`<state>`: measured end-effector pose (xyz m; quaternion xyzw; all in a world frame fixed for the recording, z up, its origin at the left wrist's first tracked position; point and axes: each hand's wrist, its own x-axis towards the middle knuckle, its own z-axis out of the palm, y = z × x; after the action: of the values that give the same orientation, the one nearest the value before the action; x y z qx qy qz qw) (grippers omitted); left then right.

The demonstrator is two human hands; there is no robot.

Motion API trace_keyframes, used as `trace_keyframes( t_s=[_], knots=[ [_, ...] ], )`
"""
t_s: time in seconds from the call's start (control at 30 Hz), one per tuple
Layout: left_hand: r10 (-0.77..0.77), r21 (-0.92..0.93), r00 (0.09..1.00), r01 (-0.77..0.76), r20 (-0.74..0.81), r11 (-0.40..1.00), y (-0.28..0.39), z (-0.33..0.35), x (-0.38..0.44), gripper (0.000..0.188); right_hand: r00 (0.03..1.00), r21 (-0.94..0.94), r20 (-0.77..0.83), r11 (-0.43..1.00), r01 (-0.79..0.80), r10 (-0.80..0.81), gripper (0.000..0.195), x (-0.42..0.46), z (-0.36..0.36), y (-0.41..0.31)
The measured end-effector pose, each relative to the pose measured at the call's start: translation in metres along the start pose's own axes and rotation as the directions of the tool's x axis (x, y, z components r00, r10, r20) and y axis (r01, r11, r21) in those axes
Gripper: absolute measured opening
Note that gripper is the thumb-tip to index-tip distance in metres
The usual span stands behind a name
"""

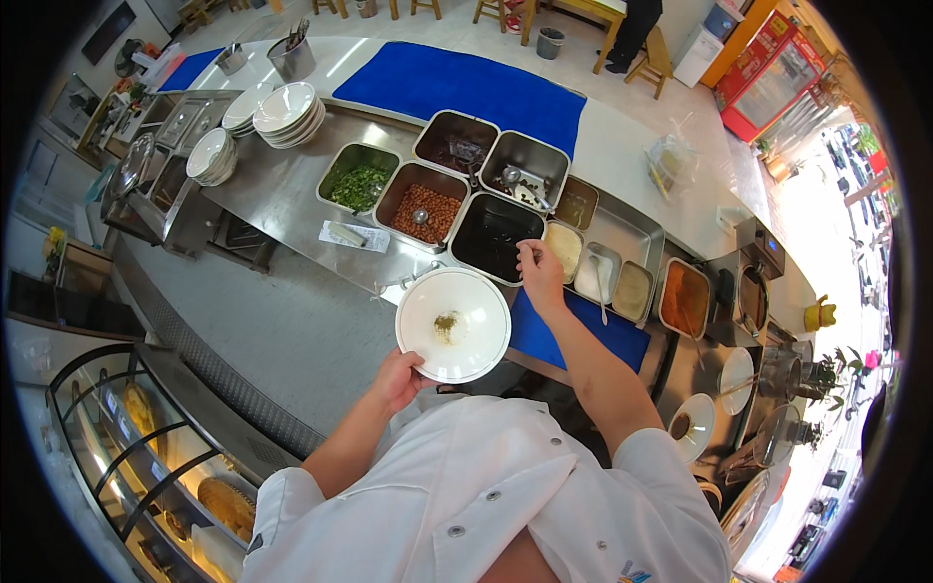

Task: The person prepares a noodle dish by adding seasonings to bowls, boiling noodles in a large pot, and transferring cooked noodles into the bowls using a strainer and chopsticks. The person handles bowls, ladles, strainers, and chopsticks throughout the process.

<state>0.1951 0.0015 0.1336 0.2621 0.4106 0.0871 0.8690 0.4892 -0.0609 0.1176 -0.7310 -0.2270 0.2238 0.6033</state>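
My left hand (401, 380) grips the lower left rim of a white bowl (481, 342), which has a small heap of brownish-green powder (447, 327) at its bottom. My right hand (541, 270) is at the right rim of a metal tub of dark liquid (492, 232), its fingers curled; whether it holds a utensil's handle cannot be told. Left of that tub stand a tub of reddish-brown beans or nuts (430, 206) with a ladle and a tub of chopped green herbs (359, 184). Right of my hand are containers of pale powder (563, 248) and white seasoning (594, 275) with a spoon.
Stacked white bowls (286, 109) stand at the back left of the steel counter. A blue mat (466, 80) lies behind the tubs. At right are a tub of red-orange sauce (684, 297) and a bowl with dark contents (696, 437). A glass display case (146, 437) is at lower left.
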Motion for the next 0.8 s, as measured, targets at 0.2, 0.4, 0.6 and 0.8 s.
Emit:
trace_keyframes(
  t_s=[0.2,0.4,0.6,0.8],
  knots=[
    [-0.044,-0.011,0.999,0.044,-0.017,0.999,0.009,0.007,0.002,0.051,0.999,-0.002,0.037,1.000,0.018,-0.018,0.017,-0.014,-0.024,-0.044],
    [-0.044,0.019,0.999,0.043,0.031,0.999,0.013,0.007,0.012,0.052,1.000,0.000,0.008,1.000,-0.024,0.024,0.017,-0.037,-0.047,-0.080],
    [0.010,0.051,0.999,-0.013,0.054,0.999,0.028,0.024,0.005,0.054,0.999,0.058,-0.022,0.998,-0.036,0.038,0.018,-0.059,-0.065,-0.114],
    [0.059,0.030,0.992,-0.062,0.114,0.998,0.047,0.034,0.009,0.058,1.000,0.091,-0.008,0.996,-0.007,0.008,0.018,-0.100,-0.081,-0.160]
  ],
)
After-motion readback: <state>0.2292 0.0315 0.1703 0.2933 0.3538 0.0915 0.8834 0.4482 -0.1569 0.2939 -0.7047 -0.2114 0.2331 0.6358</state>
